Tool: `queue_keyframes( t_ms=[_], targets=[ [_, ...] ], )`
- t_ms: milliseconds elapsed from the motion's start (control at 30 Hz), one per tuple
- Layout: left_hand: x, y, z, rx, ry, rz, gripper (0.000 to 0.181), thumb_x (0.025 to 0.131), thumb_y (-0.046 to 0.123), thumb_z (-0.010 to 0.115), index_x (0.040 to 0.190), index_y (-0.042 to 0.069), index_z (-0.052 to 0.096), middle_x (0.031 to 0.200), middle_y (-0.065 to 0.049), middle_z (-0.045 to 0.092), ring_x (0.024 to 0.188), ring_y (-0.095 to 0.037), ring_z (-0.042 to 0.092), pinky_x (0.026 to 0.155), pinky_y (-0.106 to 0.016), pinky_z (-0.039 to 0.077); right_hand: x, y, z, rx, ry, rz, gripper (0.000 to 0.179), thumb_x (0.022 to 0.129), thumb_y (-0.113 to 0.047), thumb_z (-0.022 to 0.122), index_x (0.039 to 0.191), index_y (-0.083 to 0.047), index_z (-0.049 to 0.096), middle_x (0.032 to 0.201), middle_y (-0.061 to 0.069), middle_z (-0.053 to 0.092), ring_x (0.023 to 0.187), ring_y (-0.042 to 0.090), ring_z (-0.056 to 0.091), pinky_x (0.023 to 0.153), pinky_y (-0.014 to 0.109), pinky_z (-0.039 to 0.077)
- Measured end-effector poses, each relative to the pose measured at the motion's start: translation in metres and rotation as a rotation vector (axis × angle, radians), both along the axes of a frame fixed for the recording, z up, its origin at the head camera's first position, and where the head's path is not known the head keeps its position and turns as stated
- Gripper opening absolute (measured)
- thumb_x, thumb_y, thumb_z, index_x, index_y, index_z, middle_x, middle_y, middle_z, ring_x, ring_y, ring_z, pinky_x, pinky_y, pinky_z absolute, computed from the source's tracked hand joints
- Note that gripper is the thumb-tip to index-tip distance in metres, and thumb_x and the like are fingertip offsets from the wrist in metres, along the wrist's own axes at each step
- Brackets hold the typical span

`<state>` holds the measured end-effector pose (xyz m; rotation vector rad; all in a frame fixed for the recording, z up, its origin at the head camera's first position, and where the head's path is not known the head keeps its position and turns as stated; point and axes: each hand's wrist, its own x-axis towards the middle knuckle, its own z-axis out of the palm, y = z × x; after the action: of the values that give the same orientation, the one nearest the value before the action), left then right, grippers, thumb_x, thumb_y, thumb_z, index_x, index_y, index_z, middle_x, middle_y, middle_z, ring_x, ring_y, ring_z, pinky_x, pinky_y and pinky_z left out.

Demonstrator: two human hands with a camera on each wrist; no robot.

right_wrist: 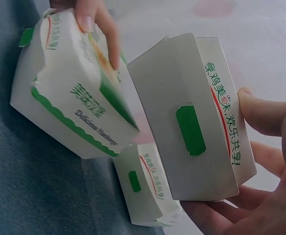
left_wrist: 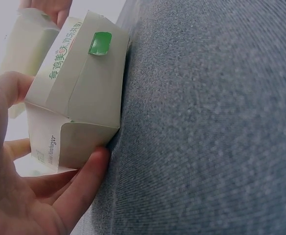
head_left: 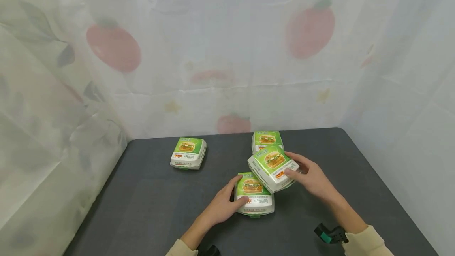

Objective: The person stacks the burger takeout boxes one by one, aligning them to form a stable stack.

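My right hand [head_left: 313, 176] holds a green-and-white hamburger box [head_left: 273, 166] tilted above the table, thumb on its printed lid and fingers around its far side. In the right wrist view its green tab faces the camera. Nearer to me, a second hamburger box [head_left: 254, 204] sits on the table, partly covered by the held one. My left hand [head_left: 224, 202] grips that front box at its left side; the thumb lies on its lid, and the other fingers [left_wrist: 86, 181] run along the side, near the tabletop.
Behind the held box stands another hamburger box [head_left: 266, 136], its front partly hidden. One more box [head_left: 188, 153] is at the back left. The dark grey table [head_left: 149, 212] meets a white fruit-print curtain [head_left: 227, 50] at its back edge, with hanging sheets at both sides.
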<state>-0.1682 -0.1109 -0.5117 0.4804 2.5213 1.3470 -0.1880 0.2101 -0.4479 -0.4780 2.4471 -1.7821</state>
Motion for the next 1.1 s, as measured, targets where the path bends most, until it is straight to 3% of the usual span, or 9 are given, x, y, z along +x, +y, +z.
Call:
queue_keyframes(
  t_ms=[367,700,800,933,1100],
  targets=[
    [0.000,0.001,-0.001,0.000,0.008,-0.007,0.075,0.099,0.054,0.061,0.161,0.026,0.028,0.142,-0.010,0.051,0.120,-0.025,0.057,0.091,-0.048,0.048,0.007,-0.007,-0.010,-0.010,-0.027,-0.003,0.065,0.098,-0.020,0.071,0.154,-0.003,0.041,0.142,0.023,0.050,0.108,0.027,0.062,0.079,0.033,0.056],
    [0.000,0.001,0.003,-0.027,0.016,0.005,0.076,0.098,0.056,0.061,0.161,0.026,0.030,0.139,-0.010,0.051,0.117,-0.024,0.057,0.090,-0.047,0.048,0.009,-0.009,-0.012,0.019,-0.009,-0.028,0.069,0.096,-0.022,0.073,0.155,-0.005,0.040,0.142,0.021,0.050,0.105,0.029,0.061,0.078,0.038,0.056],
    [0.002,0.002,0.005,-0.052,0.042,0.024,0.077,0.097,0.059,0.060,0.160,0.025,0.033,0.143,-0.011,0.046,0.122,-0.027,0.053,0.093,-0.051,0.046,0.010,-0.009,-0.011,0.024,-0.009,-0.036,0.071,0.096,-0.023,0.074,0.155,-0.005,0.039,0.143,0.022,0.049,0.105,0.030,0.060,0.077,0.038,0.056],
    [0.003,0.003,0.009,-0.062,0.086,0.050,0.076,0.096,0.060,0.061,0.158,0.025,0.037,0.157,-0.016,0.032,0.140,-0.038,0.038,0.100,-0.060,0.042,0.012,-0.010,-0.010,0.033,-0.003,-0.052,0.073,0.095,-0.024,0.075,0.155,-0.005,0.039,0.143,0.021,0.048,0.108,0.031,0.058,0.076,0.034,0.055],
    [0.006,0.007,0.016,-0.031,0.157,0.091,0.075,0.097,0.056,0.062,0.158,0.020,0.038,0.162,-0.018,0.026,0.143,-0.040,0.033,0.101,-0.060,0.043,0.014,-0.013,-0.008,0.057,0.010,-0.076,0.073,0.094,-0.024,0.076,0.154,-0.006,0.040,0.142,0.019,0.049,0.111,0.031,0.055,0.075,0.030,0.054]
  ],
)
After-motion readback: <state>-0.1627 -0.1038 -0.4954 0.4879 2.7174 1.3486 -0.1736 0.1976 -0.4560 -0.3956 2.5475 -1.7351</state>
